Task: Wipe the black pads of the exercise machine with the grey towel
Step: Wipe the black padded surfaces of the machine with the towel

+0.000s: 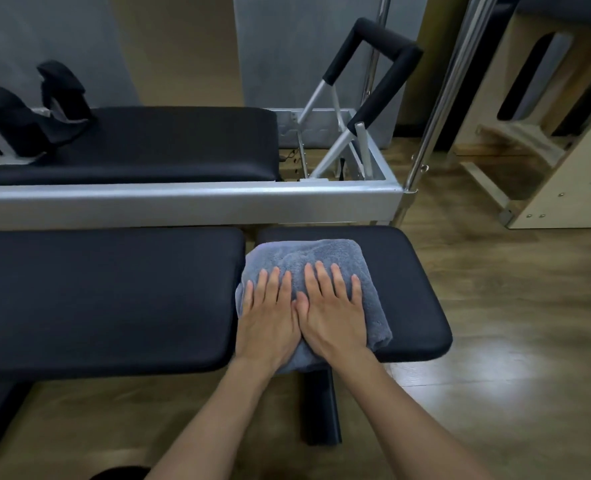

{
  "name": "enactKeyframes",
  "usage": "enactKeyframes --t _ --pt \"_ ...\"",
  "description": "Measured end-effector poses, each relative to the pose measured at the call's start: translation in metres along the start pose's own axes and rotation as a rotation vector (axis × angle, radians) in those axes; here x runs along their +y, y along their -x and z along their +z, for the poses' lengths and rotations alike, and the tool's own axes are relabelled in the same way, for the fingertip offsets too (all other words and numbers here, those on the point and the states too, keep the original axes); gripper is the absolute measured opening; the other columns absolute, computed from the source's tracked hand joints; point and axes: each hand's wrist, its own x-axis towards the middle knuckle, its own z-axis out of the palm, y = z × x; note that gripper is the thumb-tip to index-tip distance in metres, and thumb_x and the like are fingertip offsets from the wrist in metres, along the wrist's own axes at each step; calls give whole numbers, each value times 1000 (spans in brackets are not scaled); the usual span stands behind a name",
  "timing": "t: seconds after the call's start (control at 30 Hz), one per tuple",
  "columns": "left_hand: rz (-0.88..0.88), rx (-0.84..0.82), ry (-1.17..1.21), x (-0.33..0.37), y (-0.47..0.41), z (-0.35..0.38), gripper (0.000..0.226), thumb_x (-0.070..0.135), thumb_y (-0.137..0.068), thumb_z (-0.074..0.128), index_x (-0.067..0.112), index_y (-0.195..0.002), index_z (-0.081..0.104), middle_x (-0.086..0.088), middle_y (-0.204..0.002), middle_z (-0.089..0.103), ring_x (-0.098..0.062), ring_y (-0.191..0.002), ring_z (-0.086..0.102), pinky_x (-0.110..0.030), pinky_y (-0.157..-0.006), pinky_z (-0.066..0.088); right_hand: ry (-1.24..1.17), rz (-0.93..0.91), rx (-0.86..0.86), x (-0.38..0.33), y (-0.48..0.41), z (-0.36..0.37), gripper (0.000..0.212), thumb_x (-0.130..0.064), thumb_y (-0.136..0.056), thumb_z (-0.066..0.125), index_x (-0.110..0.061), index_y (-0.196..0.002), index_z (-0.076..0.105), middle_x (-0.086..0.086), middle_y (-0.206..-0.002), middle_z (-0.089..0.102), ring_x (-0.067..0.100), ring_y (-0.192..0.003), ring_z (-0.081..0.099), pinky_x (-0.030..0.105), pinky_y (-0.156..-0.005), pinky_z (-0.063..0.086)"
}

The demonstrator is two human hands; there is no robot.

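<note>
A folded grey towel [307,258] lies on the left half of a small black pad [411,289], its left edge hanging over the gap beside a long black pad [107,296]. My left hand [269,317] and my right hand [332,310] rest flat on the towel side by side, fingers spread and pointing away from me, thumbs touching. Both palms press the towel onto the small pad. A third black pad [169,143] lies farther back inside the machine's silver frame [183,202].
A padded black foot bar [380,53] on silver struts rises at the frame's right end. Black shoulder rests [55,95] stand at the far left. A chrome pole [439,116] and a pale wooden unit [546,133] stand to the right on the wood floor [512,393].
</note>
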Motion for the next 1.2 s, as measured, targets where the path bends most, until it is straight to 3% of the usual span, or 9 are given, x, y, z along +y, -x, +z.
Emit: enactKeyframes --t 0.07,0.13,0.23,0.4,0.5,0.6,0.73,0.97,1.2 --pt "20 14 -16 16 11 -1 55 35 -94 33 6 -135 54 -15 -140 54 -30 -133 48 -46 -115 30 19 19 38 13 16 -3 62 -44 -95 21 -15 -145 45 7 -150 46 29 -141 36 53 -116 16" --pt "36 17 -9 36 17 2 55 35 -94 34 5 -135 54 -17 -140 54 -31 -133 48 -45 -113 24 32 47 85 30 26 -5 58 -42 -94 29 -15 -139 53 6 -143 54 29 -136 45 50 -112 18" --pt "58 -15 12 66 17 7 57 37 -96 30 4 -138 50 -19 -143 49 -33 -136 43 -45 -112 20 48 81 109 60 34 -10 55 -41 -93 32 -17 -136 56 4 -140 57 28 -134 48 49 -110 19" --pt "138 -63 79 120 -6 17 63 40 -98 15 6 -147 36 -20 -153 34 -33 -144 29 -50 -118 21 57 187 117 117 32 -20 59 -46 -94 25 -23 -143 48 0 -149 47 23 -142 36 46 -115 19" --pt "217 -120 123 148 -39 23 71 41 -93 -4 10 -154 14 -17 -161 12 -30 -150 7 -47 -121 6 5 283 97 147 16 -30 67 -51 -92 12 -27 -152 30 -3 -159 29 19 -149 18 45 -117 17" --pt "259 -136 146 157 -76 32 68 41 -93 -5 14 -155 7 -11 -163 4 -26 -150 -1 -45 -121 -2 -39 382 32 160 -12 -35 57 -43 -100 21 -26 -155 19 -2 -163 19 20 -149 13 45 -118 16" --pt "235 -157 197 149 -110 36 56 37 -103 11 18 -155 7 -6 -164 2 -22 -150 -5 -43 -121 -6 -19 412 -11 160 -50 -36 57 -41 -102 22 -23 -155 16 2 -163 18 23 -149 14 50 -119 13" --pt "153 -163 163 82 -146 32 55 36 -103 14 18 -155 10 -2 -164 4 -18 -150 -3 -41 -121 -7 139 282 -35 108 -109 -19 60 -44 -102 16 -21 -156 10 3 -165 9 28 -150 0 52 -119 -3" --pt "53 -123 117 -8 -136 17 54 38 -103 14 21 -154 11 0 -164 6 -16 -150 0 -40 -122 -3 118 149 -38 23 -125 6 61 -45 -102 12 -18 -157 6 7 -165 7 30 -150 -3 54 -118 -7"
